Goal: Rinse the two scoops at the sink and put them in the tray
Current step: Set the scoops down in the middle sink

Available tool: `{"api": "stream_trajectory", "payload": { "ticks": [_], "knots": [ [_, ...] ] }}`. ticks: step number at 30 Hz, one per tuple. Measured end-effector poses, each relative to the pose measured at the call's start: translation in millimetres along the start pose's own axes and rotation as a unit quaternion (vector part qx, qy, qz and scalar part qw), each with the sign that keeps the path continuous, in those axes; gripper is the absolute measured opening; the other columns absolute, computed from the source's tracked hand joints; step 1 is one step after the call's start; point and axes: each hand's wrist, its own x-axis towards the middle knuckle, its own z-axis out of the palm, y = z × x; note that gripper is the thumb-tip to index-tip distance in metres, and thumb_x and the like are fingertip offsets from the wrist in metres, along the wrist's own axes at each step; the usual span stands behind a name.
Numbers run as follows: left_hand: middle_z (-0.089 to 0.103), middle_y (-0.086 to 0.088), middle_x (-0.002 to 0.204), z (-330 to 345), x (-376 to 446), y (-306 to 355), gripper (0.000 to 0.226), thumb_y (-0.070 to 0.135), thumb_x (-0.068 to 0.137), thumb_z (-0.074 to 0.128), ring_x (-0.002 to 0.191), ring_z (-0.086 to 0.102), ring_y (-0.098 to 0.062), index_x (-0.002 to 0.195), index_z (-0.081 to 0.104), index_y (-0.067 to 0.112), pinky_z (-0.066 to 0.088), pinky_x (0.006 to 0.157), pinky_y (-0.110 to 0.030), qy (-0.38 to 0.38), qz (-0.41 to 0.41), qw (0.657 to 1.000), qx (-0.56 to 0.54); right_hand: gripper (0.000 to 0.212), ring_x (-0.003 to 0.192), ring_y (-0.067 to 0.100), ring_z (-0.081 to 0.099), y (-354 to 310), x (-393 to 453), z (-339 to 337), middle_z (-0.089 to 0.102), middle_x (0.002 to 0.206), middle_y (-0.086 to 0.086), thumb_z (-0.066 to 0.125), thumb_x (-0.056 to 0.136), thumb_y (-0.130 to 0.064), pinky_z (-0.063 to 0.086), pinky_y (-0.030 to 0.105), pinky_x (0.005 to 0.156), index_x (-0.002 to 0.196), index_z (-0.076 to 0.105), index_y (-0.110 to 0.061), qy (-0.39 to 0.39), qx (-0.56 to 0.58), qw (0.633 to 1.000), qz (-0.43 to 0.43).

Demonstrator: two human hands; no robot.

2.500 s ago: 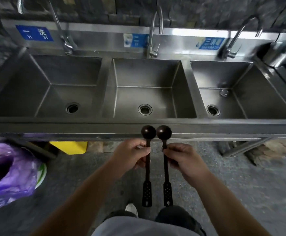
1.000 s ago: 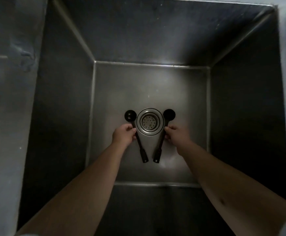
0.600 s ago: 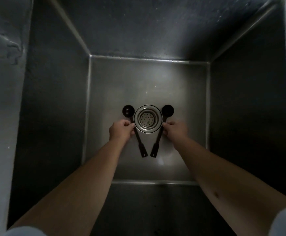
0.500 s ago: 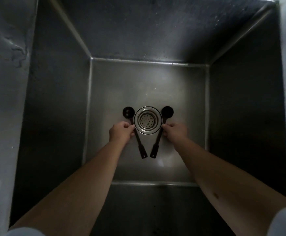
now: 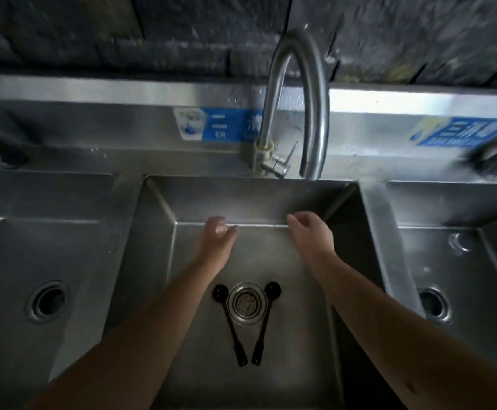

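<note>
sink: steel, three basins side by side; middle basin [image 5: 271, 202] is the one in use, w/ more basins to left and right
drain: round strainer [image 5: 247, 303] in the middle basin floor, near side
left scoop [image 5: 230, 324]: black, lying flat on basin floor, bowl just left of the drain, handle running toward near side and angling in
right scoop [image 5: 264, 324]: black, flat on floor, bowl just right of the drain, handle angling in; the two handle ends lie close together, making a V around the drain
left hand [image 5: 216, 238]: raised over far part of the basin, well apart from scoops; fingers loosely spread and curled, holding nothing
right hand [image 5: 309, 235]: same height, far right of basin; fingers bent, relaxed, empty
tap [image 5: 297, 93]: curved steel spout behind the basin, outlet above far edge; lever at its base; no water visible
labels: blue stickers [image 5: 217, 127] on the back panel, text blurred
tray: not in view
</note>
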Motion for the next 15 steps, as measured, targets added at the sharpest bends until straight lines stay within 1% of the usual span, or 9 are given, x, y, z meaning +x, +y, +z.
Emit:
{"api": "stream_trajectory", "payload": {
  "ticks": [2,4,6,7,8,10,11,13,15],
  "knots": [
    [0.059,-0.01,0.128,2.5,13.6,47.3,0.047,0.028,0.087,0.065,0.108,0.059,-0.022,0.128,0.051,0.011,0.046,0.089,-0.033,-0.009,0.052,0.999,0.01,0.037,0.079,0.01,0.061,-43.5,21.1,-10.9,0.064,0.09,-0.009,0.061,0.084,-0.048,0.043,0.025,0.065,0.112,0.061,-0.024,0.011,0.021,0.999,-0.041],
    [0.052,-0.01,0.138,6.7,29.1,84.6,0.059,0.03,0.086,0.065,0.119,0.054,-0.024,0.138,0.043,0.014,0.046,0.098,-0.04,-0.025,0.083,0.996,0.016,0.041,0.076,0.008,0.059,-74.7,48.5,-14.3,0.063,0.09,-0.007,0.061,0.087,-0.042,0.046,0.025,0.064,0.121,0.054,-0.019,0.008,0.013,0.999,-0.051],
    [0.049,-0.007,0.141,12.2,45.2,110.2,0.065,0.032,0.085,0.065,0.125,0.05,-0.025,0.142,0.037,0.017,0.042,0.098,-0.037,-0.022,0.109,0.993,0.028,0.035,0.085,0.021,0.064,-91.8,73.2,-10.4,0.067,0.099,0.005,0.057,0.091,-0.034,0.055,0.038,0.076,0.119,0.057,-0.013,-0.013,-0.042,0.998,-0.048],
    [0.052,-0.003,0.138,16.0,53.4,118.8,0.065,0.034,0.084,0.066,0.122,0.051,-0.024,0.141,0.038,0.019,0.041,0.093,-0.035,-0.025,0.118,0.992,0.03,0.031,0.089,0.027,0.066,-96.0,83.0,-6.8,0.069,0.102,0.01,0.056,0.091,-0.033,0.056,0.044,0.081,0.113,0.06,-0.012,-0.021,-0.071,0.996,-0.044],
    [0.055,0.002,0.13,19.7,59.9,125.1,0.062,0.037,0.083,0.066,0.116,0.054,-0.021,0.138,0.041,0.022,0.04,0.087,-0.034,-0.034,0.122,0.992,0.03,0.027,0.088,0.029,0.067,-97.6,90.7,-3.9,0.07,0.1,0.012,0.056,0.089,-0.034,0.057,0.046,0.08,0.105,0.062,-0.013,-0.021,-0.09,0.995,-0.042],
    [0.062,0.01,0.112,26.9,71.8,132.9,0.047,0.041,0.083,0.065,0.102,0.059,-0.017,0.126,0.051,0.027,0.04,0.073,-0.03,-0.048,0.124,0.99,0.042,0.027,0.084,0.032,0.069,-96.5,107.0,3.0,0.071,0.093,0.013,0.053,0.088,-0.037,0.059,0.047,0.077,0.095,0.063,-0.013,-0.017,-0.1,0.994,-0.038],
    [0.063,0.011,0.103,29.2,76.4,134.3,0.04,0.04,0.083,0.065,0.096,0.06,-0.016,0.12,0.054,0.027,0.04,0.066,-0.027,-0.042,0.123,0.991,0.042,0.028,0.086,0.034,0.069,-95.2,115.7,8.0,0.071,0.093,0.013,0.05,0.09,-0.036,0.059,0.047,0.079,0.096,0.063,-0.013,-0.028,-0.099,0.994,-0.029],
    [0.059,0.015,0.089,31.4,82.7,134.8,0.034,0.036,0.081,0.068,0.085,0.059,-0.012,0.111,0.056,0.028,0.038,0.057,-0.021,-0.014,0.117,0.993,0.021,0.026,0.09,0.037,0.066,-92.6,129.4,17.2,0.066,0.094,0.015,0.042,0.095,-0.034,0.054,0.048,0.083,0.093,0.06,-0.015,-0.059,-0.086,0.994,-0.011],
    [0.056,0.017,0.08,32.9,86.4,135.5,0.032,0.036,0.077,0.072,0.072,0.054,-0.004,0.104,0.056,0.03,0.038,0.047,-0.012,0.007,0.123,0.992,0.017,0.025,0.083,0.034,0.064,-89.9,137.1,23.5,0.064,0.092,0.015,0.043,0.096,-0.031,0.055,0.047,0.079,0.073,0.049,-0.025,-0.053,-0.084,0.994,-0.033]
  ]
}}
